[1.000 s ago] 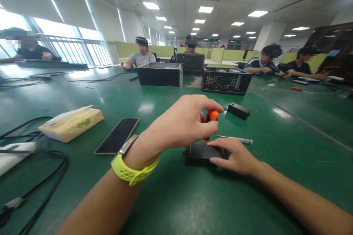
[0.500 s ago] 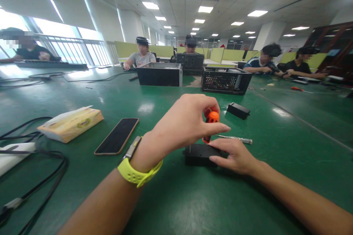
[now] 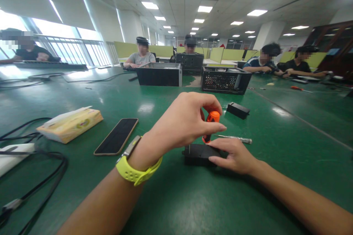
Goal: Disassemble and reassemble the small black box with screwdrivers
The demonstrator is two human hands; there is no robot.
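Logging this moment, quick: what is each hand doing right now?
Left hand: closed on the orange screwdriver.
Right hand: open, fingers resting flat on the small black box.

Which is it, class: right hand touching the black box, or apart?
Touching. The head view shows the right hand resting on the black box, no gap, while the left hand grips the orange screwdriver.

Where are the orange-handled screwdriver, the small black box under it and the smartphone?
orange-handled screwdriver (image 3: 213,116): head view, on the orange handle.
small black box (image 3: 196,153): head view, on its top face, left of the fingers.
smartphone (image 3: 117,136): head view, middle of its dark screen.
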